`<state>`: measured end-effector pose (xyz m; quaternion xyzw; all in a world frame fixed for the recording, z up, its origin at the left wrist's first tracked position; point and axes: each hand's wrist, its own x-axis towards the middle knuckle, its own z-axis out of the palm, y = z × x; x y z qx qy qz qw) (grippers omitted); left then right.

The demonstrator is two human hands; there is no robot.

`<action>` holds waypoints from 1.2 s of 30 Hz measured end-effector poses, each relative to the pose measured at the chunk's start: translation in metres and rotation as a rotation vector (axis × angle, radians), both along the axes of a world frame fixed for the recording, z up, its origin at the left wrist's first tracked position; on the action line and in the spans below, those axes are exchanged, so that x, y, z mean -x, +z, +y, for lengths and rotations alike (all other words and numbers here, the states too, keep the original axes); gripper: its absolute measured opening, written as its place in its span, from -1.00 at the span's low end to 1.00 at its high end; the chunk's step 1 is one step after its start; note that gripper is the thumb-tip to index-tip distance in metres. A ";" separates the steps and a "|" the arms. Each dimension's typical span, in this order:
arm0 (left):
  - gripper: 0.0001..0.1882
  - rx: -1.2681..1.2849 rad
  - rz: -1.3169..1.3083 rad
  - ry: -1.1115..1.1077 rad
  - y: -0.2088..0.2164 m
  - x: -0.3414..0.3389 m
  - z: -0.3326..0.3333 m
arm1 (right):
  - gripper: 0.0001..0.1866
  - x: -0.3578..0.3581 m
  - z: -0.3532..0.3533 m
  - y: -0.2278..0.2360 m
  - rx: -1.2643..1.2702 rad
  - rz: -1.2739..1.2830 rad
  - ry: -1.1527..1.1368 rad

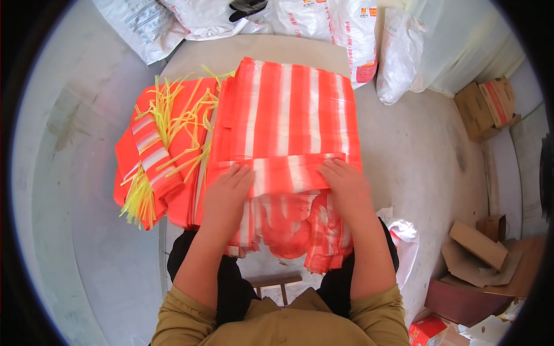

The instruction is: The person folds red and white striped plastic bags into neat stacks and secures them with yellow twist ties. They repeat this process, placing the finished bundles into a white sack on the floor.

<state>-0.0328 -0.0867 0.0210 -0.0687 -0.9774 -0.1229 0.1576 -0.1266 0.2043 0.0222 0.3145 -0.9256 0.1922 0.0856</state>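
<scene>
A stack of red-and-white striped plastic bags [297, 109] lies in front of me, its near part folded over into a flat band [283, 175]. My left hand [234, 185] presses on the left end of this band, fingers stretched out flat. At the band's right end rests my right hand [344, 183], slightly blurred, its fingers also extended. Neither palm shows. Crumpled striped bag ends [329, 236] hang below the band between my forearms, over my lap.
To the left sits a red pile [190, 98] with a striped bundle [153, 150] and yellow strips [167, 106] on it. White sacks [352, 34] stand beyond the tan work surface [202, 55]. Cardboard boxes [487, 106] are at the right, with opened cartons [473, 254] nearer.
</scene>
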 end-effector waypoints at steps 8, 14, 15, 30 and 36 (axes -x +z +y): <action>-0.61 -0.603 -0.326 0.154 0.039 -0.016 0.007 | -0.47 0.006 0.003 0.016 1.000 0.107 -0.285; -0.41 -1.589 -0.672 0.081 0.003 -0.024 0.031 | -0.24 -0.007 -0.026 0.018 1.469 -0.834 -0.183; -0.37 -1.579 -0.697 0.083 -0.004 -0.027 0.033 | -0.24 -0.012 -0.034 0.025 1.347 -0.894 -0.201; 0.03 -0.652 -0.296 -0.108 0.015 -0.010 0.063 | -0.29 -0.019 -0.041 0.009 0.961 -0.899 -0.104; 0.02 -0.458 -0.157 -0.258 0.004 -0.012 0.080 | -0.22 -0.020 -0.051 0.013 1.225 -1.248 -0.042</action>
